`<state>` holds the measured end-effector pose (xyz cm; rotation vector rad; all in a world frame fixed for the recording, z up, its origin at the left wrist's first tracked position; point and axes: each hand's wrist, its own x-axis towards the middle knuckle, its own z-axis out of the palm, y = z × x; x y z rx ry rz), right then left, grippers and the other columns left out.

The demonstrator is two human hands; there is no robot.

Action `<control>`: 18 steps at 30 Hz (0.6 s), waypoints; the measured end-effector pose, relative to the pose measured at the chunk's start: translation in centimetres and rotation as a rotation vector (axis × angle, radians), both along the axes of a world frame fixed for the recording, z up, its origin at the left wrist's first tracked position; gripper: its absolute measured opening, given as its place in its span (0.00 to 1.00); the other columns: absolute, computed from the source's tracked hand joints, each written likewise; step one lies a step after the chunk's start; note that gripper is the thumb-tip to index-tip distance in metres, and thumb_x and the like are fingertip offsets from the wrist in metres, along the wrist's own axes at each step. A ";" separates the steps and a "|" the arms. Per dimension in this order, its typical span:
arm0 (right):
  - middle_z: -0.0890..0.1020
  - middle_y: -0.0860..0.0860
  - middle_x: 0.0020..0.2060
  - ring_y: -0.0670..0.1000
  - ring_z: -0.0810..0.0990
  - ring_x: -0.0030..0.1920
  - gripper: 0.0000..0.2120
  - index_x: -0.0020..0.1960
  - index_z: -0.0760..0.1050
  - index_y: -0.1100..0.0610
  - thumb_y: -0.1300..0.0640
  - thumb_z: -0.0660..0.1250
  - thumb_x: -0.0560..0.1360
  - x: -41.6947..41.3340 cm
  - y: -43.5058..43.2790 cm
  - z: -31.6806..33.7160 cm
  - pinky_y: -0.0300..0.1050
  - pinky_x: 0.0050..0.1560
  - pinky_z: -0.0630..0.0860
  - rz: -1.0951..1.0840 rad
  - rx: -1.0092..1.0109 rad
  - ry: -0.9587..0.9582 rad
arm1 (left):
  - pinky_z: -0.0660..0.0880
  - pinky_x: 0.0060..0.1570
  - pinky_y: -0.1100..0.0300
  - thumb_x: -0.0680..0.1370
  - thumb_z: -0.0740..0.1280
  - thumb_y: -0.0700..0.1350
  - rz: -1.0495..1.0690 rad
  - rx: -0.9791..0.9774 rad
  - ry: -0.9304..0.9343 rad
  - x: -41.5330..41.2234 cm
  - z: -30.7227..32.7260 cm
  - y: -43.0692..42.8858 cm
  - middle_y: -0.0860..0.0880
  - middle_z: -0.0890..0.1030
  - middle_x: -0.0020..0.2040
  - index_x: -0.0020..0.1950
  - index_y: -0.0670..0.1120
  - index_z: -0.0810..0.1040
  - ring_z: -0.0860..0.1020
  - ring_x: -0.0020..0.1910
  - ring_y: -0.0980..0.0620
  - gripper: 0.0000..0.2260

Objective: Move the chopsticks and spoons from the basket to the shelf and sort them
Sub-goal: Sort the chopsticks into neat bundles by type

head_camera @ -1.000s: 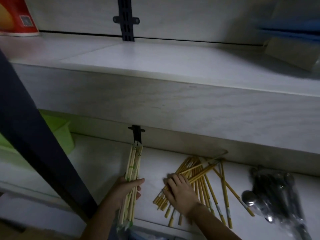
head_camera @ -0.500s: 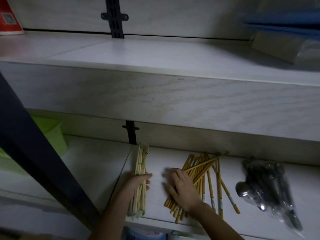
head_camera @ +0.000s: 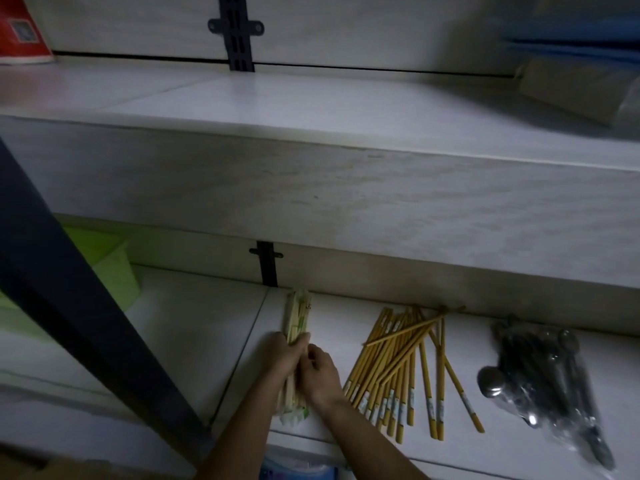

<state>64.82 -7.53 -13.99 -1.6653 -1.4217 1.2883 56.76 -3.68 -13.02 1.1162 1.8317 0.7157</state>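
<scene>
Both hands, left hand (head_camera: 282, 355) and right hand (head_camera: 320, 374), clasped the pale chopstick bundle (head_camera: 297, 320) on the lower shelf (head_camera: 194, 327), left of yellow chopsticks (head_camera: 398, 368).

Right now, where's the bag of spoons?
In the head view, the bagged spoons lie at the far right of the lower shelf, just right of the loose yellow chopsticks and untouched by either hand.
</scene>
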 end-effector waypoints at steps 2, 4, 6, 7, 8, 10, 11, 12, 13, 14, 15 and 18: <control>0.78 0.56 0.58 0.54 0.77 0.58 0.16 0.63 0.72 0.55 0.55 0.56 0.79 -0.4 -0.2 -0.1 0.51 0.62 0.73 -0.029 0.026 -0.020 | 0.69 0.32 0.64 0.77 0.65 0.47 -0.028 0.055 0.020 -0.1 -0.2 -0.1 0.44 0.80 0.39 0.53 0.34 0.78 0.78 0.37 0.48 0.15; 0.78 0.57 0.54 0.54 0.78 0.54 0.13 0.59 0.75 0.56 0.57 0.56 0.77 -0.6 -0.4 -0.2 0.49 0.58 0.75 -0.046 0.057 -0.044 | 0.69 0.33 0.63 0.78 0.64 0.44 -0.038 0.090 0.058 -0.1 -0.2 -0.2 0.40 0.80 0.43 0.52 0.34 0.78 0.78 0.40 0.45 0.13; 0.77 0.57 0.53 0.54 0.77 0.53 0.12 0.56 0.76 0.60 0.60 0.57 0.76 -0.9 -0.7 0.0 0.46 0.57 0.75 -0.046 0.065 -0.079 | 0.67 0.31 0.63 0.77 0.65 0.43 -0.050 0.125 0.093 -0.2 -0.3 -0.5 0.38 0.80 0.42 0.50 0.33 0.78 0.76 0.39 0.47 0.12; 0.77 0.57 0.53 0.55 0.76 0.53 0.12 0.55 0.75 0.61 0.61 0.57 0.76 -0.9 -0.8 0.0 0.45 0.57 0.74 -0.045 0.068 -0.098 | 0.67 0.31 0.63 0.77 0.66 0.43 -0.053 0.142 0.097 -0.3 -0.3 -0.6 0.38 0.80 0.42 0.50 0.33 0.79 0.76 0.38 0.47 0.12; 0.76 0.57 0.53 0.55 0.76 0.53 0.11 0.55 0.75 0.61 0.62 0.58 0.75 -1.0 -0.8 -0.1 0.45 0.57 0.73 -0.042 0.072 -0.114 | 0.69 0.33 0.62 0.76 0.66 0.42 -0.052 0.163 0.098 -0.5 -0.3 -0.7 0.38 0.81 0.41 0.49 0.34 0.79 0.77 0.39 0.46 0.11; 0.76 0.57 0.54 0.55 0.75 0.54 0.11 0.55 0.75 0.61 0.62 0.60 0.74 -0.9 -0.8 -0.2 0.44 0.57 0.72 -0.023 0.089 -0.133 | 0.73 0.37 0.59 0.75 0.68 0.41 -0.052 0.210 0.093 -1.0 -0.3 -0.8 0.38 0.82 0.42 0.49 0.35 0.81 0.79 0.39 0.44 0.09; 0.75 0.57 0.55 0.55 0.74 0.55 0.12 0.56 0.75 0.61 0.62 0.60 0.74 -0.8 -0.9 -0.1 0.42 0.57 0.71 -0.002 0.086 -0.150 | 0.74 0.37 0.59 0.74 0.68 0.41 -0.059 0.226 0.087 -1.3 -0.3 -0.8 0.39 0.83 0.41 0.48 0.36 0.81 0.80 0.39 0.43 0.08; 0.74 0.57 0.56 0.54 0.73 0.57 0.13 0.58 0.74 0.61 0.61 0.61 0.75 -0.7 -0.9 0.0 0.40 0.58 0.69 0.015 0.086 -0.162 | 0.74 0.36 0.60 0.74 0.69 0.40 -0.068 0.238 0.080 -1.6 -0.2 -0.9 0.40 0.82 0.40 0.48 0.36 0.81 0.80 0.38 0.44 0.08; 0.73 0.57 0.58 0.54 0.73 0.58 0.14 0.60 0.74 0.61 0.61 0.61 0.75 -0.6 -0.8 0.1 0.40 0.59 0.69 0.028 0.081 -0.166 | 0.72 0.33 0.66 0.74 0.69 0.39 -0.083 0.243 0.068 -1.8 -0.1 -1.0 0.41 0.82 0.39 0.48 0.36 0.81 0.79 0.38 0.45 0.07; 0.72 0.57 0.59 0.54 0.73 0.59 0.16 0.62 0.72 0.60 0.61 0.62 0.75 -0.4 -0.8 0.1 0.40 0.61 0.69 0.037 0.082 -0.160 | 0.70 0.31 0.70 0.74 0.69 0.38 -0.097 0.247 0.051 -2.0 0.1 -1.2 0.41 0.82 0.40 0.48 0.36 0.81 0.78 0.38 0.47 0.07; 0.71 0.57 0.60 0.54 0.72 0.60 0.18 0.65 0.70 0.59 0.61 0.62 0.75 -0.3 -0.8 0.2 0.41 0.63 0.69 0.046 0.086 -0.150 | 0.70 0.33 0.70 0.74 0.68 0.37 -0.105 0.249 0.023 -2.2 0.2 -1.3 0.41 0.82 0.42 0.49 0.37 0.80 0.79 0.40 0.47 0.06; 0.70 0.54 0.63 0.53 0.71 0.62 0.24 0.69 0.66 0.57 0.60 0.64 0.74 -0.1 -0.9 0.3 0.44 0.66 0.68 0.091 0.114 -0.167 | 0.76 0.45 0.59 0.76 0.65 0.35 -0.113 0.253 -0.084 -2.8 0.8 -2.2 0.44 0.80 0.46 0.47 0.46 0.76 0.79 0.46 0.47 0.07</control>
